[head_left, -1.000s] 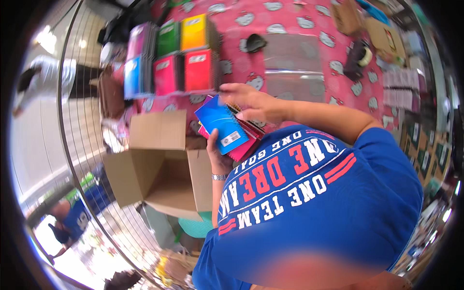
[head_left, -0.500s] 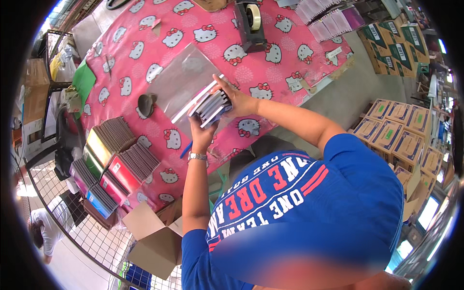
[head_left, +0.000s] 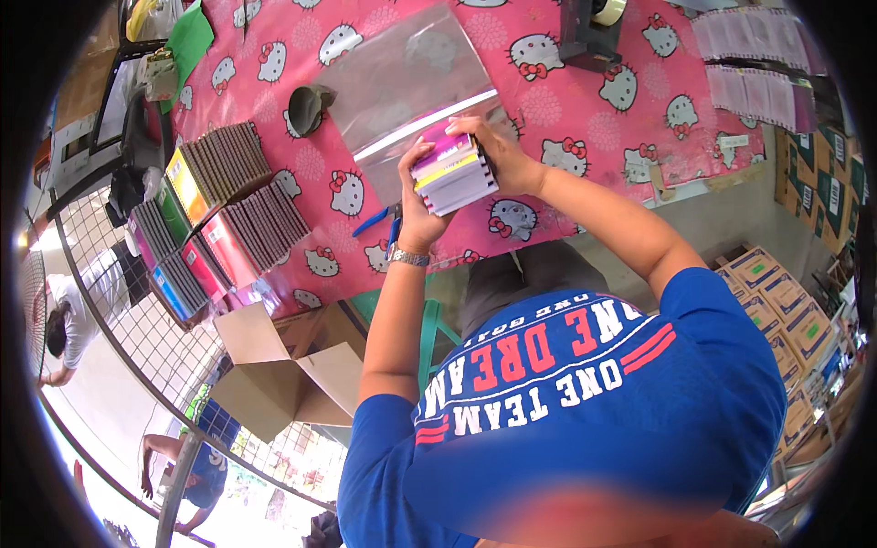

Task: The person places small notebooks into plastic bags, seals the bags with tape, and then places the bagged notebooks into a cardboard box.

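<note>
Between my two hands is a thick stack of small notebooks [head_left: 457,190], with white page edges toward me and purple and yellow covers showing. My left hand [head_left: 420,212] grips its left side, fingers curled over the top. On the other side, my right hand [head_left: 510,163] clasps the stack, its fingertips on the purple cover. A clear plastic bag [head_left: 402,68] lies flat on the table just beyond the stack, a pale strip across it. Blue-handled pliers [head_left: 373,222] lie beside my left wrist.
The table wears a pink patterned cover [head_left: 548,105]. A dark cup-like object [head_left: 307,111], a tape dispenser [head_left: 589,36] and spiral notebooks [head_left: 239,196] stand on it. More notebooks [head_left: 754,87] lie far right. An open carton [head_left: 274,379] sits near left; stacked boxes [head_left: 786,320] stand right.
The stack has tilted and turned in my hands, so its purple and yellow covers and page edges now show. The whole view has shifted, and another person has appeared at lower left.
</note>
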Demonstrator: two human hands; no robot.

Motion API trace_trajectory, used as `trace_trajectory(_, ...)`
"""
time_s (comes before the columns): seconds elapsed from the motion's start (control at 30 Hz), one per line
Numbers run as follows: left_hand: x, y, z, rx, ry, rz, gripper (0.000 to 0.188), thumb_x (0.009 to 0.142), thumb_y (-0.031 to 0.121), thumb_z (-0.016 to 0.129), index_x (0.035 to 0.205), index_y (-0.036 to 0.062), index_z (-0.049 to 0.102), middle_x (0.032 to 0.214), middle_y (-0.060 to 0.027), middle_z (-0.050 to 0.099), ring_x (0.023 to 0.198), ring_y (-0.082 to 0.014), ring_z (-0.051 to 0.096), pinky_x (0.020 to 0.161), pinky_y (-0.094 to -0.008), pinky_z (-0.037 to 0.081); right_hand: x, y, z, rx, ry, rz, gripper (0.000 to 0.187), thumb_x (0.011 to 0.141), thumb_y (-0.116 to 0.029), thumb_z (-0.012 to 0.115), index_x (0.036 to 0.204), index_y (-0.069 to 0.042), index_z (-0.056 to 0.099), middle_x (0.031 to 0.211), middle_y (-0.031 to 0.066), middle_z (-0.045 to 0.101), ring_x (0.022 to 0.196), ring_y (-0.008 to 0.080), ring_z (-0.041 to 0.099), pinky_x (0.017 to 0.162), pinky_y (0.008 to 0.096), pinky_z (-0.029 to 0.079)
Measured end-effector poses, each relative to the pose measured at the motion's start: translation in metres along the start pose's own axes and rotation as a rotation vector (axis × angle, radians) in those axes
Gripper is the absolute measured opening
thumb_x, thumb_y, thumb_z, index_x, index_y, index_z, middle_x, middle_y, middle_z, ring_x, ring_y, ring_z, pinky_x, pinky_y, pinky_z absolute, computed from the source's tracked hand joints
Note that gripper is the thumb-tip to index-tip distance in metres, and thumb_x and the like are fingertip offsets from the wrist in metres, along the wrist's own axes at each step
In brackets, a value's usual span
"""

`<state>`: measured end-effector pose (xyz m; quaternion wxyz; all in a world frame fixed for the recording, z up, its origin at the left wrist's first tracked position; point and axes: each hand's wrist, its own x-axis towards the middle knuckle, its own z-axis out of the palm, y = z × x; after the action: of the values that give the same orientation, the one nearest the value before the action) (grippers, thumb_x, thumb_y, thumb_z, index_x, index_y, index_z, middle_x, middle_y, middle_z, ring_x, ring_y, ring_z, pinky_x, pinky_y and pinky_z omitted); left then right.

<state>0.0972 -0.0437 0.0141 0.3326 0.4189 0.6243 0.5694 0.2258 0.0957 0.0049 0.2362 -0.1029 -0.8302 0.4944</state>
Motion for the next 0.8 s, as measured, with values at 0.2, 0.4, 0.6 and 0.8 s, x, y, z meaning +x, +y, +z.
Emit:
trace_trajectory(0.2, 0.002, -0.005, -0.012, 0.018, 0.009, -0.016, 0.093, 0.059, 0.021, 0.084, 0.133, 0.0048, 0.030, 0.132, -0.0133, 0.041, 0.130, -0.0297, 0.036, 0.111, -0.0415, 0.026, 0.004, 0.009, -0.004, -0.022, 0.028, 0.035, 0.079, 0.060, -0.011, 0.082, 0.125, -0.008, 0.038, 0.118, 0.0140, 0.048, 0.117, 0.0331, 0.047, 0.098, 0.0388, 0.041)
trace_trajectory(0.4, 0.003, -0.022, -0.013, -0.126, -0.031, 0.082, 0.087, 0.059, 0.028, 0.085, 0.125, 0.0063, 0.033, 0.122, -0.0133, 0.044, 0.119, -0.0283, 0.043, 0.107, -0.0424, 0.030, 0.010, -0.004, 0.008, 0.037, 0.021, 0.035, 0.079, 0.059, -0.011, 0.082, 0.124, -0.008, 0.039, 0.117, 0.0111, 0.050, 0.116, 0.0310, 0.049, 0.099, 0.0408, 0.040)
trace_trajectory(0.6, 0.010, -0.033, -0.017, -0.041, -0.076, 0.089, 0.088, 0.055, 0.043, 0.086, 0.117, 0.0058, 0.037, 0.116, -0.0141, 0.045, 0.112, -0.0270, 0.046, 0.103, -0.0417, 0.034, -0.004, 0.009, 0.014, -0.088, -0.019, 0.055, 0.067, 0.064, -0.011, 0.077, 0.121, -0.009, 0.041, 0.123, 0.0111, 0.051, 0.121, 0.0299, 0.049, 0.100, 0.0383, 0.041)
trace_trajectory(0.8, 0.012, -0.041, -0.020, 0.012, -0.111, 0.133, 0.085, 0.052, 0.037, 0.088, 0.115, 0.0063, 0.039, 0.114, -0.0132, 0.048, 0.110, -0.0268, 0.047, 0.102, -0.0414, 0.035, 0.020, -0.059, -0.028, -0.171, -0.105, 0.096, 0.099, 0.067, -0.022, 0.079, 0.145, -0.004, 0.021, 0.145, 0.0178, 0.032, 0.137, 0.0356, 0.027, 0.114, 0.0472, 0.021)
